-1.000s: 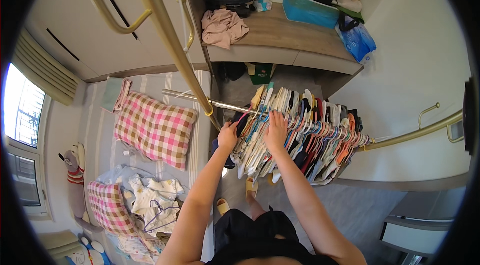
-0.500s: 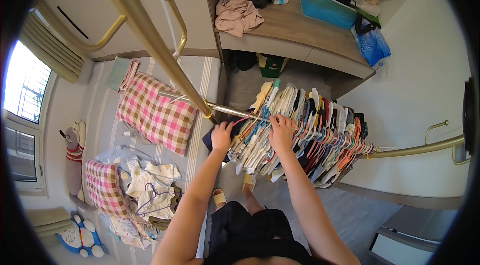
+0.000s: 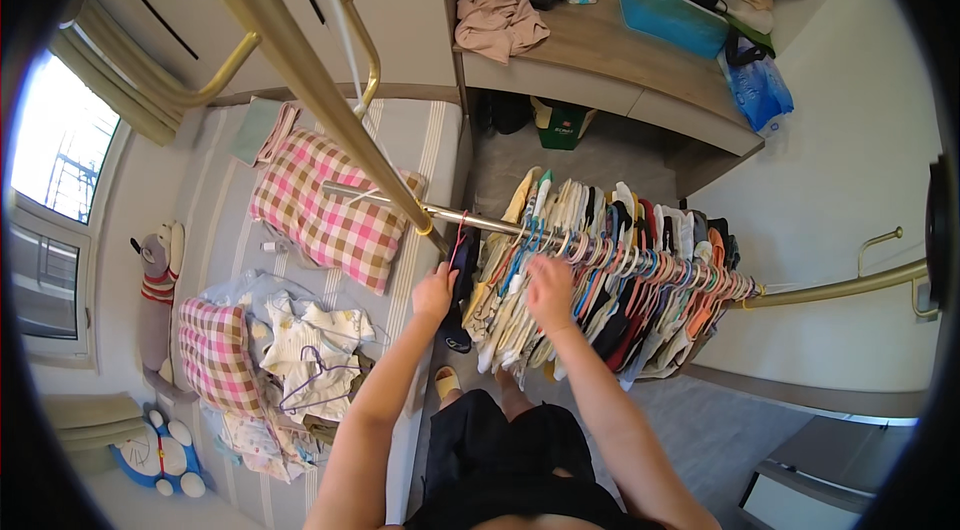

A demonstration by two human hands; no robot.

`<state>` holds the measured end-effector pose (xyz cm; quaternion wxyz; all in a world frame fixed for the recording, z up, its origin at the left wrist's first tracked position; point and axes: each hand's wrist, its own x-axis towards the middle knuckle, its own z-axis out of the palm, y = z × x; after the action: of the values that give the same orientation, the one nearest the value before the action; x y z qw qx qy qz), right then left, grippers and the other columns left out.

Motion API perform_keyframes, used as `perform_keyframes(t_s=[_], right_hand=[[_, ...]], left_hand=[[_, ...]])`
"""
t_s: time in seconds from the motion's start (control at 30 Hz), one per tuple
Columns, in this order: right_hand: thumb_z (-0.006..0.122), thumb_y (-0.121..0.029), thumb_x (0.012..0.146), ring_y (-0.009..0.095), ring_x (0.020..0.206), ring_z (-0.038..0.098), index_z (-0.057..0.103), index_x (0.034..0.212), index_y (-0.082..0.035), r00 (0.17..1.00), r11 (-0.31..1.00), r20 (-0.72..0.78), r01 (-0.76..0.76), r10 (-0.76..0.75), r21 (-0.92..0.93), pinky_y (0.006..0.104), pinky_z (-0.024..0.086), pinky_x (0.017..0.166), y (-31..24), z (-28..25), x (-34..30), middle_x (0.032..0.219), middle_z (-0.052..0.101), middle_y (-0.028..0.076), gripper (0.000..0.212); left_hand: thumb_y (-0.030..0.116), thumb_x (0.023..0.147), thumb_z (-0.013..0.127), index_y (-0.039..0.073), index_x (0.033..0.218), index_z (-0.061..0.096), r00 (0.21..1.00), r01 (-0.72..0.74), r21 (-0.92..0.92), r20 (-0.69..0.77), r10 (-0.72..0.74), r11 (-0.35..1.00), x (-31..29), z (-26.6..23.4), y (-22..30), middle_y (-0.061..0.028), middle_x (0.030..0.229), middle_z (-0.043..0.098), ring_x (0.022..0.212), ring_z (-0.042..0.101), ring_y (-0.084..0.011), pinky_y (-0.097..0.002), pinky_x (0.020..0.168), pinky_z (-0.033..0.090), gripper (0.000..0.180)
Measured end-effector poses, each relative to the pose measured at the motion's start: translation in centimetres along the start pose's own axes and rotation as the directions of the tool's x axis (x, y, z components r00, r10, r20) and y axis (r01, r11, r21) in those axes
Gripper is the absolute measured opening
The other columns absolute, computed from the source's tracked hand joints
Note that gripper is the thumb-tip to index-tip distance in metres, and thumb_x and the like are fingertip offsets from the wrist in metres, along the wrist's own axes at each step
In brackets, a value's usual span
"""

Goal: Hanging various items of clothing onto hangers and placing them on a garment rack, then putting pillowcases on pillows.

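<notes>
A dark garment (image 3: 459, 305) hangs on a pinkish-red hanger (image 3: 461, 238) at the left end of a packed row of clothes. My left hand (image 3: 434, 292) is closed on the near side of this garment, below the rail. On the silvery metal rail (image 3: 478, 222), many hangers in several colours carry the row of clothes (image 3: 600, 280), pale ones at the left and darker or brighter ones farther right. My right hand (image 3: 550, 292) is just below the rail, in front of the pale garments. Its fingers are bent and partly blurred, so whether they grip anything cannot be made out.
A thick gold pole (image 3: 300, 80) slants across the upper left. Left stands a bed (image 3: 400, 155) with a checked pillow (image 3: 330, 215), loose clothes (image 3: 310, 350) and a purple hanger (image 3: 312, 380). Beyond the rail is a wooden desk (image 3: 590, 60) with a blue bin (image 3: 668, 10).
The dark garment, bunched at my left hand before, now hangs down from the rail on its hanger. Both hands have moved down, the right one away from the rail. The view has shifted slightly.
</notes>
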<state>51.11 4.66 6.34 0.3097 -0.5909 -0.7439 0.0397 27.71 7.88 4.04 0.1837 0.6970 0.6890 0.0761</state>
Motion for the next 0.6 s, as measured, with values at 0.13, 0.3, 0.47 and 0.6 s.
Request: perform_keyframes(t_s=[0.13, 0.3, 0.47, 0.6], right_hand=[[0.052, -0.012, 0.081, 0.024, 0.09, 0.062, 0.058, 0.115, -0.015, 0.858, 0.967, 0.514, -0.149, 0.022, 0.207, 0.0402, 0.049, 0.072, -7.7, 5.3, -2.5, 0.13, 0.047, 0.003, 0.035], [0.054, -0.018, 0.082, 0.023, 0.085, 0.064, 0.063, 0.096, -0.009, 0.603, 0.929, 0.718, -0.112, 0.347, -0.354, 0.0388, 0.05, 0.07, -7.2, 8.9, -3.6, 0.119, 0.053, 0.001, 0.02], [0.059, -0.015, 0.076, 0.026, 0.08, 0.063, 0.063, 0.089, -0.007, 0.735, 0.931, 0.573, -0.253, 0.362, -0.264, 0.0377, 0.05, 0.069, -5.1, 8.6, -8.4, 0.101, 0.057, 0.004, 0.016], [0.06, -0.016, 0.074, 0.028, 0.079, 0.062, 0.064, 0.088, -0.007, 0.842, 0.957, 0.458, -0.226, 0.286, -0.181, 0.0367, 0.05, 0.07, -4.6, 7.3, -10.3, 0.104, 0.058, 0.004, 0.017]], left_hand=[[0.031, 0.092, 0.046, 0.012, 0.092, 0.057, 0.971, -0.167, -0.009, -0.176, 0.163, 0.986, -1.2, -4.8, -1.4, -0.0137, 0.079, 0.058, 0.068, 0.06, -0.0351, -0.0454, 0.055, 0.047, 0.022], [0.027, 0.088, 0.052, 0.012, 0.092, 0.06, 0.947, -0.175, 0.171, -0.239, 0.213, 0.97, -0.3, -5.5, -1.5, -0.0105, 0.08, 0.056, 0.063, 0.059, -0.0319, -0.0429, 0.052, 0.047, 0.017], [0.023, 0.086, 0.054, 0.012, 0.108, 0.06, 0.889, -0.288, 0.244, -0.291, 0.353, 0.926, 0.4, -0.8, -2.1, -0.0083, 0.082, 0.054, 0.06, 0.058, -0.028, -0.0395, 0.05, 0.047, 0.025], [0.02, 0.087, 0.053, 0.011, 0.111, 0.058, 0.89, -0.326, 0.05, -0.32, 0.324, 0.944, 1.2, 2.6, -0.9, -0.0084, 0.083, 0.054, 0.064, 0.059, -0.0283, -0.04, 0.053, 0.048, 0.026]])
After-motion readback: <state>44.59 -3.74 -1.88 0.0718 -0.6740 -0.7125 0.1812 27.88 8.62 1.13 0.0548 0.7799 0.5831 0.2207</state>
